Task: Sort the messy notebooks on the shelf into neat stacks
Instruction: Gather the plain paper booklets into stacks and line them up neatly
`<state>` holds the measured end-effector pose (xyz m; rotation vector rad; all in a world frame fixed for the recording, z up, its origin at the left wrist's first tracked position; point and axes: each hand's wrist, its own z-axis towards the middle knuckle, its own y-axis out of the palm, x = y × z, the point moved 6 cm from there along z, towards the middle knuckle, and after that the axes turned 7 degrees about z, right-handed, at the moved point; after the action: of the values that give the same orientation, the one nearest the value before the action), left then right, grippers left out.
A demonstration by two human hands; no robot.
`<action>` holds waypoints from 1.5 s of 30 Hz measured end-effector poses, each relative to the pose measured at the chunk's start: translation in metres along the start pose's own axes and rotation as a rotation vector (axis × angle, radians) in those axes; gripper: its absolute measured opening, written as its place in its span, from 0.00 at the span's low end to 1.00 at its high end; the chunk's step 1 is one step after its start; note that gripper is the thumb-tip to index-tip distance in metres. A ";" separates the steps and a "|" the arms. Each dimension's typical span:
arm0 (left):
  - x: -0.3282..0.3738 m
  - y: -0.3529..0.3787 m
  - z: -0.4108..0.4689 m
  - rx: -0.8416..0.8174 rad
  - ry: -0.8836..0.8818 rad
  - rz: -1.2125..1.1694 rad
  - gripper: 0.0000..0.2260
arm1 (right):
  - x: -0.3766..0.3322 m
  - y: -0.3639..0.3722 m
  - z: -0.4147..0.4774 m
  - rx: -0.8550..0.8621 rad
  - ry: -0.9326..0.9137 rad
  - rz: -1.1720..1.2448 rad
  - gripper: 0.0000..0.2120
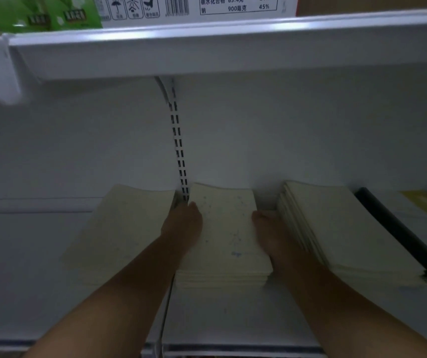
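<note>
Both hands are pressing in on the middle stack of notebooks (229, 228) from either side. The left hand (182, 224) is lying along the stack's left edge with its fingers stretched toward the far corner, holding nothing. The right hand (269, 232) is resting against the stack's right edge, in the gap between this stack and the next. Its fingers seem to be straight and flat as well, though the dim, blurred view is making that hard to confirm. Both forearms are reaching in from the near edge of the lower shelf (233, 313).

The middle stack is sitting squarely on the white shelf with a lightly speckled cream cover on top. A left stack (124, 228) of cream notebooks is lying just beside the left hand. A right stack (349, 228) is standing just beside the right hand, its layers slightly stepped. Farther right, a black-spined book (398, 228) is lying next to a yellow cover (425, 209). A slotted upright (178, 151) is running up the back wall behind the left hand. On the upper shelf (207, 51), green packs (39, 15) are sitting beside a white printed carton (194, 7).
</note>
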<state>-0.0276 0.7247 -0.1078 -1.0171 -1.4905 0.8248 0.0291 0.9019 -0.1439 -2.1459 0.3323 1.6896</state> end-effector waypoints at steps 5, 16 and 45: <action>-0.004 0.003 0.005 0.074 0.008 -0.023 0.18 | 0.007 0.001 0.004 0.000 -0.001 0.011 0.19; -0.002 0.001 -0.004 0.167 0.111 -0.205 0.23 | 0.011 0.002 -0.001 -0.014 0.050 0.058 0.17; 0.031 0.002 -0.017 0.229 0.506 0.517 0.14 | -0.026 -0.181 -0.029 0.159 -0.068 -0.884 0.25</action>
<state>-0.0117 0.7540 -0.0949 -1.3366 -0.6924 0.9773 0.1236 1.0497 -0.0854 -1.7083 -0.4373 1.1524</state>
